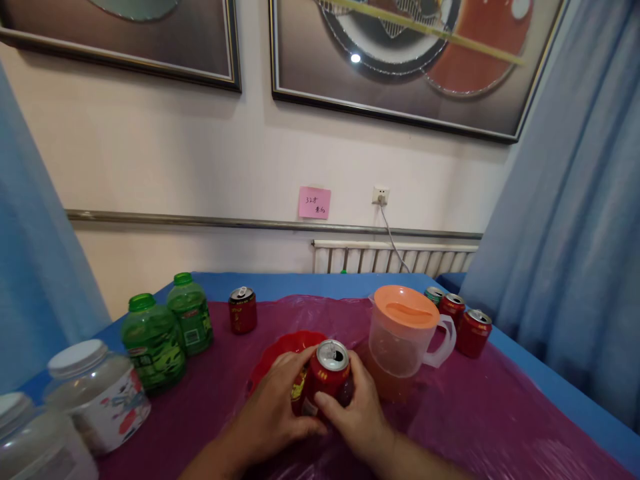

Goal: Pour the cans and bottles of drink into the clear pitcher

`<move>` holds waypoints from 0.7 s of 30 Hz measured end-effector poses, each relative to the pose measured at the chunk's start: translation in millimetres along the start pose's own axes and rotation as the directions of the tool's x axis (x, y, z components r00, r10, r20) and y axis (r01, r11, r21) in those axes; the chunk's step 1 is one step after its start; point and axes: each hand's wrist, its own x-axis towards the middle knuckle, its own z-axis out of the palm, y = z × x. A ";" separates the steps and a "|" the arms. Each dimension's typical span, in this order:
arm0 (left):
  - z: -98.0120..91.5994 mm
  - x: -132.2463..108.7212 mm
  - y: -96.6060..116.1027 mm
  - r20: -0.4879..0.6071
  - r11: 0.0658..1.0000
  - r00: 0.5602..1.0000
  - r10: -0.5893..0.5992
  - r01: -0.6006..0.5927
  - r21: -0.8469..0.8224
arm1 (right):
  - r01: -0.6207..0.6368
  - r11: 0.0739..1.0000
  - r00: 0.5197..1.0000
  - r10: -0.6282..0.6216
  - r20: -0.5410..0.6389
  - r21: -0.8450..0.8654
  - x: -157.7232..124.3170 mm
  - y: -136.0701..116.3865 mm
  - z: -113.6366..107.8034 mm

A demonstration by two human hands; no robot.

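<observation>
An opened red drink can (331,375) stands upright between my two hands, its silver top facing up with the mouth hole showing. My left hand (280,393) curves around its left side, and my right hand (364,417) wraps the right side with the thumb across the front. Just behind my left hand lies a red dish (285,348) with a scalloped rim, partly hidden by the fingers. To the right of the can is a clear plastic pitcher (400,333) with an orange lid and some amber liquid near its bottom.
At the left stand two green bottles (153,343) and two white-lidded jars (97,393). One red can (243,311) is at the back left; several more cans (474,333) stand behind the pitcher at right. Purple plastic sheeting (480,407) covers the blue table.
</observation>
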 end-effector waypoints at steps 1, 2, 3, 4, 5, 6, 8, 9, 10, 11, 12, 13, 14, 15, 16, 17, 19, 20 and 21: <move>-0.7 -0.8 0.0 0.010 1.000 1.000 0.001 -0.001 0.009 | -0.020 1.000 1.000 0.020 -0.012 -0.001 0.4 -1.5 -1.6; -1.3 -1.9 -0.2 0.019 1.000 1.000 0.006 -0.006 0.021 | -0.037 0.999 0.999 0.037 -0.019 0.001 0.9 -3.5 -3.7; -1.7 -3.0 -0.6 0.029 0.999 1.000 0.012 -0.013 0.034 | -0.048 0.999 0.999 0.048 -0.018 0.007 1.6 -6.4 -6.1; -2.1 -4.1 -1.1 0.036 0.999 0.999 0.019 -0.020 0.043 | -0.053 0.998 0.999 0.053 -0.010 0.015 2.4 -10.3 -8.7; -2.4 -5.0 -1.8 0.044 0.999 0.999 0.024 -0.026 0.046 | -0.054 0.998 0.999 0.054 -0.002 0.024 3.2 -15.3 -11.7; -2.6 -5.8 -2.6 0.050 0.999 0.998 0.027 -0.029 0.041 | -0.050 0.998 0.999 0.050 0.004 0.034 3.6 -21.1 -15.0; -2.4 -6.6 -4.2 0.059 0.999 0.998 0.028 -0.029 0.017 | -0.032 0.998 0.999 0.031 0.015 0.059 2.1 -33.2 -23.5; -2.0 -6.8 -5.1 0.063 1.000 0.998 0.026 -0.027 0.003 | -0.019 0.997 1.000 0.017 0.018 0.069 -0.6 -38.2 -29.2; -1.1 -7.0 -6.1 0.064 1.000 0.998 0.023 -0.022 -0.013 | -0.002 0.997 1.000 0.001 0.013 0.073 -5.0 -41.6 -36.3; 0.2 -7.1 -7.5 0.058 0.999 0.998 0.016 -0.014 -0.032 | 0.014 0.998 1.000 -0.014 0.001 0.067 -11.2 -42.9 -45.1; 2.1 -7.3 -9.2 0.043 0.999 0.999 0.007 -0.005 -0.051 | 0.027 0.999 1.000 -0.027 -0.016 0.047 -18.9 -41.7 -55.7; 4.3 -7.4 -11.2 0.022 0.998 1.000 -0.006 0.007 -0.069 | 0.032 0.999 0.998 -0.032 -0.048 0.010 -27.7 -38.2 -68.1; 6.8 -7.4 -13.3 -0.006 0.996 1.000 -0.021 0.020 -0.083 | 0.023 0.999 0.996 -0.026 -0.084 -0.034 -36.9 -32.7 -82.3; 9.5 -7.3 -15.4 -0.037 0.995 0.999 -0.036 0.033 -0.090 | -0.007 0.996 0.992 -0.004 -0.129 -0.086 -45.7 -25.8 -98.1; 12.1 -6.9 -17.3 -0.068 0.995 0.997 -0.048 0.041 -0.091 | -0.058 0.989 0.978 0.029 -0.206 -0.139 -53.4 -18.2 -115.0; 14.4 -6.3 -18.8 -0.097 0.995 0.994 -0.053 0.045 -0.084 | -0.135 0.974 0.955 0.078 -0.287 -0.185 -59.4 -10.4 -132.9; 17.7 -4.2 -19.8 -0.149 0.997 0.988 -0.050 0.040 -0.065 | -0.281 0.930 0.873 0.144 -0.466 -0.239 -64.4 3.7 -169.9; 18.7 -2.9 -19.4 -0.174 0.998 0.984 -0.044 0.035 -0.054 | -0.336 0.904 0.822 0.144 -0.551 -0.263 -63.4 9.9 -188.6; 19.3 -1.4 -18.6 -0.196 0.999 0.980 -0.036 0.028 -0.044 | -0.372 0.881 0.781 0.126 -0.611 -0.293 -60.6 15.5 -207.1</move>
